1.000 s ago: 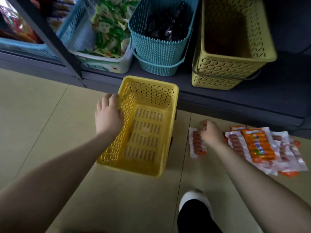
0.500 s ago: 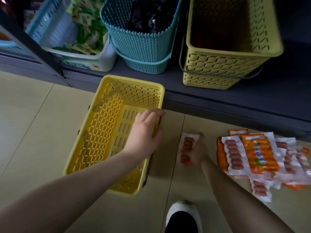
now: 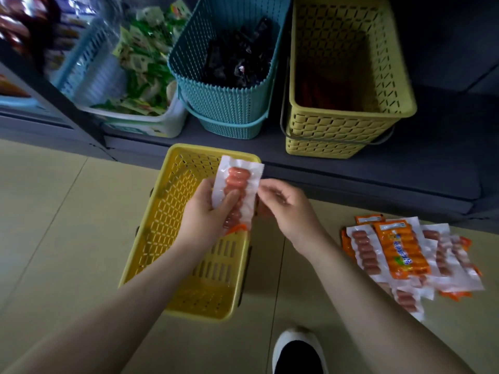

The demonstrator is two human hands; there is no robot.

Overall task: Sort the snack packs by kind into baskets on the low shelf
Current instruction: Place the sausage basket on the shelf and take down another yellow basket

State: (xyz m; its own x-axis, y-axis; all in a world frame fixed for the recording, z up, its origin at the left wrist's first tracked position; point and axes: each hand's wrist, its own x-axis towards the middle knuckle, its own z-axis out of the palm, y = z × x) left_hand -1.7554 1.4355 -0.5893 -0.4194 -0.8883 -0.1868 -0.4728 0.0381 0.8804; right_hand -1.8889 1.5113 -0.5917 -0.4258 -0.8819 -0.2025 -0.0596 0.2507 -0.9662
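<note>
My left hand (image 3: 205,214) grips a clear pack of small sausages (image 3: 239,179), holding it upright over the bright yellow basket (image 3: 162,225) on the floor. My right hand (image 3: 289,209) is at the pack's right edge, fingers curled and pinching it. Several more sausage packs (image 3: 399,255), clear and orange, lie in a pile on the floor to the right. On the low shelf (image 3: 405,168) stands an olive-yellow basket (image 3: 345,130) with some reddish packs at its bottom.
Also on the shelf are a teal basket (image 3: 224,109) with dark packs, a white bin (image 3: 151,122) of green packs, and a light blue basket (image 3: 81,74) at the far left. My shoe (image 3: 297,349) is on the floor by the bottom edge.
My right hand lifted one sausage pack off the floor and brought it left over the floor basket. My left hand left the basket and took hold of the pack.
</note>
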